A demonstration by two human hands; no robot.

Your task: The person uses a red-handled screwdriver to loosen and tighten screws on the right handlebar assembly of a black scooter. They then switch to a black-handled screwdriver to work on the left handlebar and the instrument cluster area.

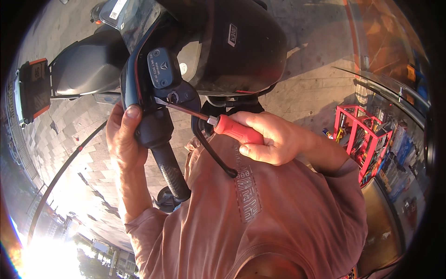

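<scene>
1. Just below the reservoir cap (160,68) ended a red-handled screwdriver (227,126), the right hand (278,139) clamping fingers around it.
2. Below-left of it, the left hand (124,137) touched dark housing (155,126); its fingers' closure couldn't be told.

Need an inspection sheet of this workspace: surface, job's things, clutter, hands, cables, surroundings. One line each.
Surface: paved ground, partly in shadow.
Job's things: handlebar grip, curved black lever, cap with two screws; red-handled screwdriver, tip near the lever's mount, contact unclear.
Clutter: red rack of mixed items at the right, apart from the hands.
Left hand: at the handlebar housing, thumb on its edge, fingers partly hidden.
Right hand: closed around the screwdriver handle.
Cables: none clearly made out.
Surroundings: black seat and orange-trimmed box at the left; strong glare lower left.
</scene>
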